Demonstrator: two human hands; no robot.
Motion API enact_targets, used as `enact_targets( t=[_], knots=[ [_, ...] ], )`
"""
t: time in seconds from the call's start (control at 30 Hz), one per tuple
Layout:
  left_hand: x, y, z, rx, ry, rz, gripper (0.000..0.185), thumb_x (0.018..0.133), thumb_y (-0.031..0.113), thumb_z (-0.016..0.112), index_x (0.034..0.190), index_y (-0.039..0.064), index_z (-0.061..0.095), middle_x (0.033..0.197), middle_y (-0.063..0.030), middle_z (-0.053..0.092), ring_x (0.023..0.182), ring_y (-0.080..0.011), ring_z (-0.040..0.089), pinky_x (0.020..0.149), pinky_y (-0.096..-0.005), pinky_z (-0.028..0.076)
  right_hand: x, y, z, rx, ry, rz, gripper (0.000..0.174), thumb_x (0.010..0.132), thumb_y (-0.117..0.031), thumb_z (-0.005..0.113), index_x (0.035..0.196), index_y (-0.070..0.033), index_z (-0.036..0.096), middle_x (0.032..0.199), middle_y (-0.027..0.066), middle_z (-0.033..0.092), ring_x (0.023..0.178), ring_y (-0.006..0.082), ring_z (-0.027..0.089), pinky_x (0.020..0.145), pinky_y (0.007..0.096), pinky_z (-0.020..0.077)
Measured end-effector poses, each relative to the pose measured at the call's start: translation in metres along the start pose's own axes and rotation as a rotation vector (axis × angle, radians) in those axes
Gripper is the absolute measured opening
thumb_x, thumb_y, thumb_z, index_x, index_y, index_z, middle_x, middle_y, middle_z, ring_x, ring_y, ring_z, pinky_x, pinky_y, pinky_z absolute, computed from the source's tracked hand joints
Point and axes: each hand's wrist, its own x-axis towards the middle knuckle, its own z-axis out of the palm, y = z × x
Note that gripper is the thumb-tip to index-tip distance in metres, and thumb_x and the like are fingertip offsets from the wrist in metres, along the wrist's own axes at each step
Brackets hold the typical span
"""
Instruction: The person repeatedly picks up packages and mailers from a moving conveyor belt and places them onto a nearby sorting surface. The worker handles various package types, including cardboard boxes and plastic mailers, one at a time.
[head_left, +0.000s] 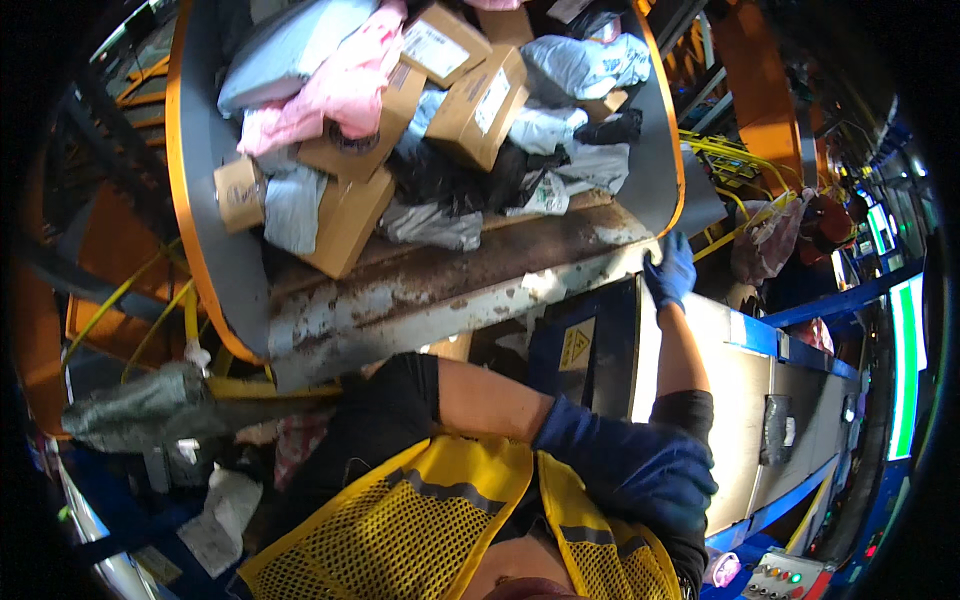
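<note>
In a blue glove, my right hand (673, 271) holds the right front corner of a worn metal chute (480, 296), its thumb and fingers about the lip. My left forearm crosses my chest, and the gloved left hand (645, 469) wraps around my right upper arm. Parcels lie heaped in the chute beyond both hands. Among them are a cardboard box (480, 109) with a white label, a smaller box (240, 195), a pink bag (337, 90), a large pale-blue bag (292, 56), and several grey and black mailing bags. The left fingertips are partly hard to make out.
Orange-edged side walls (217, 225) flank the chute. A blue-framed conveyor (739, 390) on the right carries a black parcel (777, 430). A warning label (577, 345) marks a dark cabinet below the chute. A button box (784, 579) sits low right, and a grey-green bag (139, 409) lies left.
</note>
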Motion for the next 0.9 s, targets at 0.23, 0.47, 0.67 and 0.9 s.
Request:
enact_targets(
  t=[0.23,0.47,0.67,0.9],
  knots=[
    [-0.265,-0.15,-0.229,1.17,0.43,-0.948,0.081,0.083,0.044,0.078,0.146,0.004,0.047,0.136,-0.0249,0.054,0.126,-0.0422,0.054,0.106,-0.053,0.045,-0.039,0.03,-0.073,0.765,0.205,0.302,0.059,0.102,-0.023,0.068,0.15,0.004,0.046,0.147,0.0231,0.055,0.131,0.0283,0.056,0.11,0.0384,0.0442],
    [-0.343,-0.162,-0.303,0.487,0.659,-1.669,0.093,0.081,0.025,0.086,0.155,0.002,0.035,0.15,-0.0186,0.049,0.136,-0.0317,0.05,0.108,-0.0412,0.047,-0.148,-0.085,-0.057,1.458,-0.183,0.622,0.051,0.101,-0.015,0.069,0.146,0.003,0.052,0.146,0.0147,0.059,0.134,0.0234,0.054,0.114,0.0353,0.0415],
    [-0.326,-0.084,-0.162,0.429,0.86,-1.289,0.091,0.081,0.011,0.087,0.156,0.001,0.035,0.151,-0.0145,0.049,0.139,-0.0256,0.046,0.115,-0.0421,0.04,-0.147,-0.159,-0.068,1.541,-0.34,0.486,0.061,0.105,-0.017,0.061,0.159,-0.003,0.037,0.154,0.0104,0.049,0.134,0.0155,0.049,0.112,0.0294,0.0407],
    [-0.166,-0.004,-0.057,-0.361,0.477,-1.465,0.079,0.098,0.026,0.073,0.161,0.003,0.032,0.167,-0.0181,0.029,0.154,-0.0263,0.028,0.124,-0.0396,0.028,-0.208,-0.113,-0.121,1.971,-0.203,1.245,0.043,0.097,-0.017,0.067,0.137,-0.003,0.056,0.122,0.0105,0.067,0.112,0.0233,0.066,0.1,0.0386,0.0546]
  ],
)
